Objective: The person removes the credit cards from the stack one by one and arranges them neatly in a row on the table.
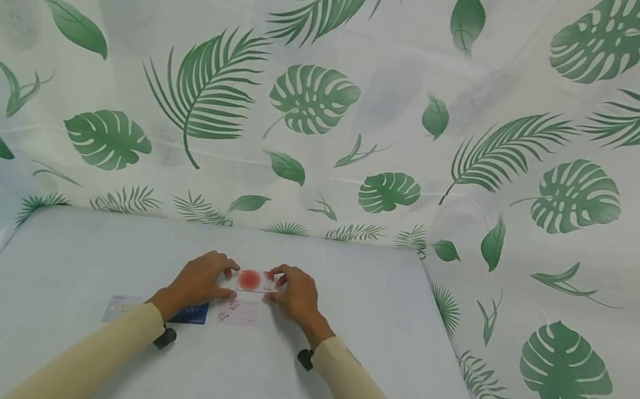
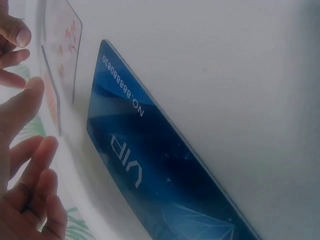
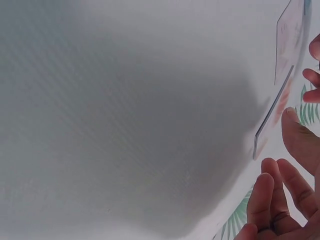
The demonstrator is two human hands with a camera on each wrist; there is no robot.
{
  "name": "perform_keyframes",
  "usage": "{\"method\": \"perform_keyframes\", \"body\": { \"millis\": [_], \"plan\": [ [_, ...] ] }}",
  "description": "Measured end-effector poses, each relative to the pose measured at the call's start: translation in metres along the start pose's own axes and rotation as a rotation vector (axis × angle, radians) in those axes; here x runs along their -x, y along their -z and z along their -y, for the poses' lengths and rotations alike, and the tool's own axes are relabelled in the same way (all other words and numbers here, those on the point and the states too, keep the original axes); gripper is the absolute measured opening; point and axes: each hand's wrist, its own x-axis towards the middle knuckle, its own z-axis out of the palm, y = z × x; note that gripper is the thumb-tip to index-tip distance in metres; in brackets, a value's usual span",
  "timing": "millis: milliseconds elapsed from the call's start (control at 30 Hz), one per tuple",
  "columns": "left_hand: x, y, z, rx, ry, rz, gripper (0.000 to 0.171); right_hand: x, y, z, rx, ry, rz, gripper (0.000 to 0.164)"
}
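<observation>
A white card with a red circle (image 1: 249,280) lies between my two hands. My left hand (image 1: 200,281) is at its left end, thumb and fingers spread apart with the tips close to the edge. At the right end, my right hand (image 1: 296,296) has its thumb and bent fingers parted, the tips overlapping the card's corners in the head view. The right wrist view shows the thumb (image 3: 296,137) just above the card's edge (image 3: 274,102). Nearer me lies a pale pink card with a floral print (image 1: 238,312).
A dark blue VIP card (image 2: 130,130) rests under my left wrist, partly hidden in the head view. Left of it is a pale grey card (image 1: 118,306). The white table (image 1: 247,385) meets a leaf-patterned sheet (image 1: 325,160) at the back and sides.
</observation>
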Motion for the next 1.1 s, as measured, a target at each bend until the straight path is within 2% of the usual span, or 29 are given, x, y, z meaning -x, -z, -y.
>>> {"method": "perform_keyframes", "body": {
  "millis": [267, 600, 833, 1100],
  "plan": [
    [-0.006, 0.000, 0.002, -0.010, -0.023, 0.001, 0.054, -0.007, -0.001, -0.004, 0.026, 0.003, 0.010, 0.051],
    [-0.010, 0.001, -0.003, 0.017, 0.010, 0.028, 0.054, -0.011, -0.001, -0.003, 0.015, 0.023, 0.032, 0.051],
    [-0.017, -0.005, -0.003, 0.004, 0.043, 0.047, 0.054, -0.015, -0.002, -0.003, 0.035, 0.011, 0.055, 0.050],
    [-0.020, -0.009, -0.002, -0.001, 0.039, 0.054, 0.050, -0.021, -0.004, -0.004, 0.060, -0.003, 0.087, 0.050]
  ]
}}
